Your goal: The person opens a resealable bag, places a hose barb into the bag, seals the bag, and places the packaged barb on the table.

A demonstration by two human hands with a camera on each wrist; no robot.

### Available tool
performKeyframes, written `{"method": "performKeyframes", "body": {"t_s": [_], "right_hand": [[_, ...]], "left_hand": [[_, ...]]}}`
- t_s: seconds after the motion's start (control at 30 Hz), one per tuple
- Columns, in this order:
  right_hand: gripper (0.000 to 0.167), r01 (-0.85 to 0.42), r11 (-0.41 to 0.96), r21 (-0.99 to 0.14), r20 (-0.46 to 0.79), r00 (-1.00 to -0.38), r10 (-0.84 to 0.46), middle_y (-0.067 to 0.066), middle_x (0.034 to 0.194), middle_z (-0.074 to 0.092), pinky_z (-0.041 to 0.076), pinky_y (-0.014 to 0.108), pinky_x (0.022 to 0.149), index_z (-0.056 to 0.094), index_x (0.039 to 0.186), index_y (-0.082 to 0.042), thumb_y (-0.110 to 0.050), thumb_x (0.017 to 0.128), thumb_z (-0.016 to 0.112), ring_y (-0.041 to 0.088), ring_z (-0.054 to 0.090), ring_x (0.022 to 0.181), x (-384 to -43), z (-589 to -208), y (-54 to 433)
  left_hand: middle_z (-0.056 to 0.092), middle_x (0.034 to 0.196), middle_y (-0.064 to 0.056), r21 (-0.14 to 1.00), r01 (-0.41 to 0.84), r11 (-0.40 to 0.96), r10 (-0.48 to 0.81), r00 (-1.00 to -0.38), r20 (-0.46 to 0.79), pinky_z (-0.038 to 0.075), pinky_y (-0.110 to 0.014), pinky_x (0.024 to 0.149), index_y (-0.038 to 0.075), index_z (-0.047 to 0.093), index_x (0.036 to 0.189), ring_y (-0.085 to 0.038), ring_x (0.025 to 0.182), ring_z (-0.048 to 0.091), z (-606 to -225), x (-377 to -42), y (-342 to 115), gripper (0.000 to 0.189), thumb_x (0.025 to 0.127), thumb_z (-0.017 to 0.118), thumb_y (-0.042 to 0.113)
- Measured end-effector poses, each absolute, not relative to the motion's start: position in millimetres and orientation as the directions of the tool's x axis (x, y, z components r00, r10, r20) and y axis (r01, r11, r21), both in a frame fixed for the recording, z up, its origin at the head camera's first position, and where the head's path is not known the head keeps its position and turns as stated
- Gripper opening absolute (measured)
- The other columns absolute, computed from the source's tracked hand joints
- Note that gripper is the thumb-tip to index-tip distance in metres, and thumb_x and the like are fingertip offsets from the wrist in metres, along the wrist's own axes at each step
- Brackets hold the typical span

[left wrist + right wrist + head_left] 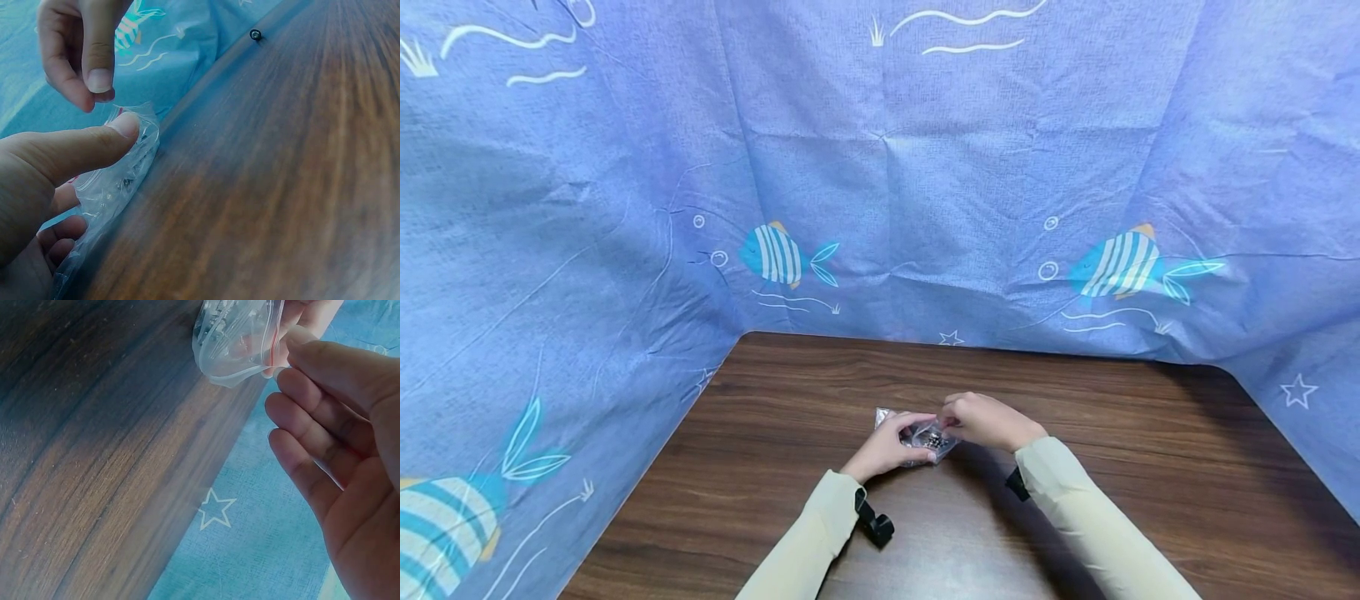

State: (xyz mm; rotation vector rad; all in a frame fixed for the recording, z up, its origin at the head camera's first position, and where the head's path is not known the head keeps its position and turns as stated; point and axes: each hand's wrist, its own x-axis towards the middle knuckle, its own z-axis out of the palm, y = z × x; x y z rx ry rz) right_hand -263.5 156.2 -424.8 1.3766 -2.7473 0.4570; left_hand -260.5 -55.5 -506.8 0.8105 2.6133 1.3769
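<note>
A clear zip bag (934,439) with a red line along its seal holds several small metal parts (934,440). My left hand (887,446) grips it, the thumb lying over the near side and the fingers on the far side, as the left wrist view shows. Close to the bag's mouth is my right hand (981,419), its fingers curled and its thumb drawn in toward the fingertips. In the left wrist view the right hand (84,53) hangs just above the bag (119,172), and nothing shows between its fingertips.
On the brown wood-grain table (820,392) a small dark round metal piece (255,35) lies a little way from the bag. Blue fish-printed cloth (880,208) hangs behind the table and at its sides. A black wrist strap (874,521) sticks out beside the left sleeve.
</note>
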Motion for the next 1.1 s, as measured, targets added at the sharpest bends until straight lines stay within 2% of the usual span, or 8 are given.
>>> {"method": "performKeyframes", "body": {"t_s": [0.27,0.5,0.77,1.1], "right_hand": [[0.005,-0.766,0.593,-0.248,0.145,-0.635,-0.759,-0.006,0.077,0.060,0.049,0.019,0.063,0.070,0.084,-0.007,-0.010,0.082,0.073,0.000,0.053,0.067,-259.3,-424.2,161.5],[0.010,-0.738,0.611,-0.289,0.112,-0.659,-0.744,-0.001,0.081,0.066,0.052,0.022,0.068,0.069,0.088,-0.005,-0.012,0.082,0.073,0.007,0.062,0.072,-254.2,-422.1,173.2],[0.008,-0.716,0.637,-0.286,0.066,-0.678,-0.732,-0.010,0.078,0.060,0.049,0.023,0.066,0.068,0.082,-0.014,-0.019,0.082,0.075,0.002,0.055,0.071,-250.0,-425.0,191.2],[0.012,-0.690,0.651,-0.316,0.033,-0.694,-0.719,-0.003,0.084,0.068,0.053,0.027,0.071,0.071,0.087,-0.010,-0.018,0.080,0.076,0.008,0.064,0.077,-243.3,-431.2,213.1]], "left_hand": [[0.063,0.125,-0.002,0.789,0.399,0.467,0.478,-0.865,0.154,0.042,-0.030,0.092,0.022,0.060,0.131,-0.017,0.109,0.052,-506.9,-260.2,-54.9,0.058,0.078,0.080,0.031],[0.063,0.124,-0.003,0.785,0.402,0.470,0.472,-0.867,0.161,0.042,-0.031,0.091,0.021,0.061,0.131,-0.019,0.109,0.051,-506.2,-259.0,-54.1,0.058,0.077,0.080,0.031],[0.062,0.122,-0.002,0.782,0.405,0.474,0.472,-0.866,0.162,0.041,-0.030,0.089,0.021,0.061,0.130,-0.017,0.104,0.051,-506.9,-259.8,-54.3,0.058,0.077,0.081,0.030],[0.062,0.125,0.001,0.779,0.386,0.493,0.472,-0.872,0.133,0.041,-0.029,0.089,0.022,0.059,0.132,-0.014,0.104,0.050,-506.0,-260.2,-54.5,0.058,0.078,0.079,0.032]]}}
